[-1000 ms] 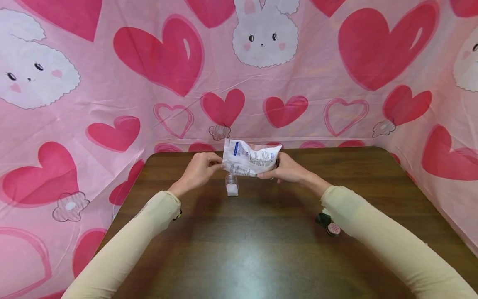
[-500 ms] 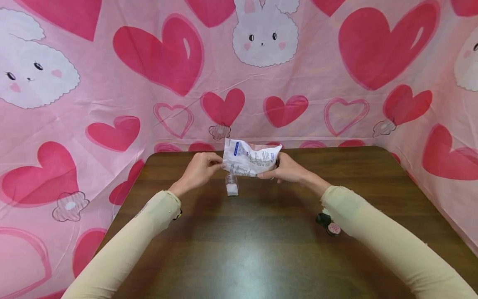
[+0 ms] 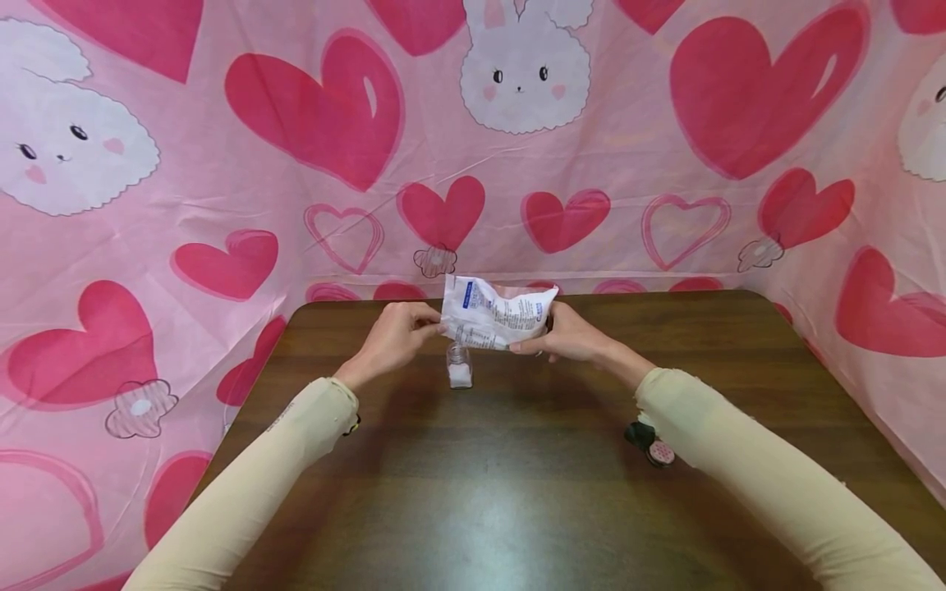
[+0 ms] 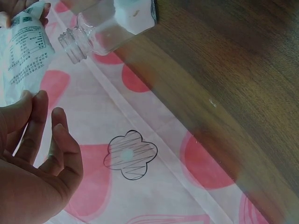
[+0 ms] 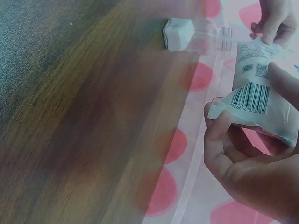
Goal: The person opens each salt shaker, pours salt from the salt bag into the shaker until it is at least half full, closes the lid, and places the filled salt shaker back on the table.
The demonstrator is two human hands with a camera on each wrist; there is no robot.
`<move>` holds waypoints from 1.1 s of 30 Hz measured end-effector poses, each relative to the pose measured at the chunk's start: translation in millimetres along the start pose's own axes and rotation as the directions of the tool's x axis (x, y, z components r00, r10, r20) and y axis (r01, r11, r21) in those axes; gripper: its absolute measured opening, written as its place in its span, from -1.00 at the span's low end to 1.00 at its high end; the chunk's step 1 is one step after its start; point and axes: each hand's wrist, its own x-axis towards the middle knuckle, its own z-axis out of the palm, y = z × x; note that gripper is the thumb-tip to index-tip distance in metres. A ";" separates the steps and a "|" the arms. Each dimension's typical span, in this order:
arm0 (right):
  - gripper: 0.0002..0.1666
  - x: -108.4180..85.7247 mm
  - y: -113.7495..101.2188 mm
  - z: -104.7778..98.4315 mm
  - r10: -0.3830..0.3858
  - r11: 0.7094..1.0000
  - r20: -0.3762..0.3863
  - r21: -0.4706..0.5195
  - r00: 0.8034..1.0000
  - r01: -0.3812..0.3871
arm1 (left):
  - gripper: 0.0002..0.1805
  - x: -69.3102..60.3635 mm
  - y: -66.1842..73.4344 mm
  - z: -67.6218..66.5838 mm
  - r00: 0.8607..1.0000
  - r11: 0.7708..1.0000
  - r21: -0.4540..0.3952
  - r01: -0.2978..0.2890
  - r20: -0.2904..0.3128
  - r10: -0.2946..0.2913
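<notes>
A white plastic packet [image 3: 497, 316] with blue and black print is held tilted over a small clear glass bottle [image 3: 460, 369]. The bottle stands uncapped on the table, its lower part filled with something white. My left hand [image 3: 397, 335] pinches the packet's left end between thumb and fingertip, as the left wrist view also shows. Around the other end my right hand [image 3: 580, 332] grips it, thumb on one side and fingers on the other. A barcode on the packet [image 5: 252, 95] faces the right wrist view. The bottle's threaded neck [image 4: 74, 45] lies close to the packet's edge.
A pink-patterned round lid [image 3: 659, 452] and a dark item [image 3: 639, 434] beside it lie on the brown wooden table [image 3: 473, 476], near the right sleeve. Behind the table hangs a pink heart-printed cloth [image 3: 510, 164].
</notes>
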 end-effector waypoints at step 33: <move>-0.44 0.8 0.3 0.3 -0.013 1.000 -0.003 -0.001 1.000 0.013 | -0.93 0.1 -2.8 0.2 1.000 1.000 0.015 -0.018 -0.006 0.018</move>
